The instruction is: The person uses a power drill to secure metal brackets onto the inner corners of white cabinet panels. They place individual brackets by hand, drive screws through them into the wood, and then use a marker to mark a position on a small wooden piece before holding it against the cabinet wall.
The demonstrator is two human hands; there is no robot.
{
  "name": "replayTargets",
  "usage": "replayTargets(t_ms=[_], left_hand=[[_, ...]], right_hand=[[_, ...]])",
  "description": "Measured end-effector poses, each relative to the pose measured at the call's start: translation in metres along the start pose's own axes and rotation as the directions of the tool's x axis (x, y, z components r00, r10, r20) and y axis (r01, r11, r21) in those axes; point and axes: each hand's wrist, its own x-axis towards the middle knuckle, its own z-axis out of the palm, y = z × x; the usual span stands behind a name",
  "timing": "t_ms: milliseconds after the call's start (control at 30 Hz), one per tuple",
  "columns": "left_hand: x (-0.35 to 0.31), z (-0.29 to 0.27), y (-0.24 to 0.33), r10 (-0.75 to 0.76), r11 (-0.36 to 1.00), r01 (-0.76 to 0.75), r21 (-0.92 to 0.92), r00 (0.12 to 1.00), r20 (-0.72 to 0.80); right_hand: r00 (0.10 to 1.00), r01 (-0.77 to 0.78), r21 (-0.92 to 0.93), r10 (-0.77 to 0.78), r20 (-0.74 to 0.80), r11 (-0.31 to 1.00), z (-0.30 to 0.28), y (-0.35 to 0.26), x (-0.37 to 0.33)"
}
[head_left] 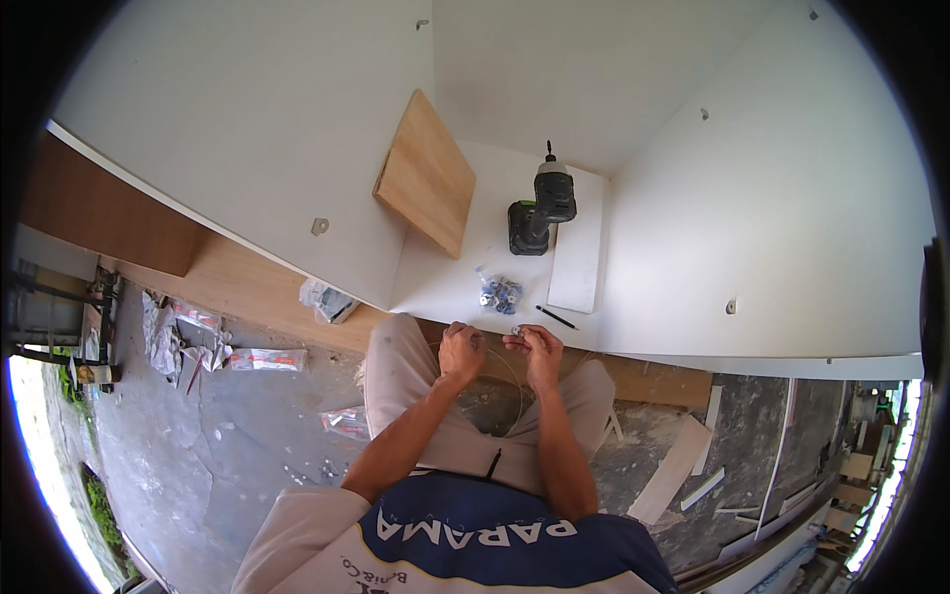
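Both my hands are above my lap at the front edge of the white cabinet. My left hand (462, 352) is closed, its fingers curled together; whatever may be in them is hidden. In a pinch between thumb and finger, my right hand (540, 353) holds a small metal fitting (517, 331), too small to name more exactly. Just beyond the hands, a clear plastic bag (499, 294) of small blue and metal fittings lies on the cabinet's white panel. A black pen (557, 317) rests right of the bag.
A cordless drill (542, 213) stands on its battery beside a white strip of board (579, 243). A wooden board (432, 178) leans against the left panel (247, 119). Small metal brackets sit on the left and right panels. Wrappers (267, 359) and board offcuts (671, 470) litter the floor.
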Motion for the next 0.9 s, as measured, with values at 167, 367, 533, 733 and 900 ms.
replayTargets(t_ms=[167, 367, 533, 733, 900], left_hand=[[0.059, 0.009, 0.045, 0.166, 0.975, -0.171, -0.142, 0.985, -0.047], [0.114, 0.05, 0.059, 0.168, 0.918, -0.253, 0.306, 0.946, 0.277], [0.115, 0.079, 0.048, 0.083, 0.933, -0.139, 0.332, 0.981, 0.177], [0.129, 0.075, 0.049, -0.068, 0.997, 0.066, 0.029, 0.992, 0.104], [0.121, 0.037, 0.046, -0.065, 0.943, 0.099, -0.319, 0.991, 0.116]], right_hand=[[0.999, 0.01, 0.165, -0.015, 0.03, 0.986, -0.01, -0.008, -0.004], [0.999, 0.041, 0.411, -0.023, -0.049, 0.911, -0.022, -0.015, -0.034], [0.998, 0.04, 0.425, -0.015, -0.062, 0.904, -0.035, -0.011, -0.067], [0.994, 0.098, 0.45, -0.07, -0.08, 0.888, -0.037, -0.012, -0.083], [0.996, 0.072, 0.509, -0.03, -0.089, 0.858, -0.032, -0.001, -0.072]])
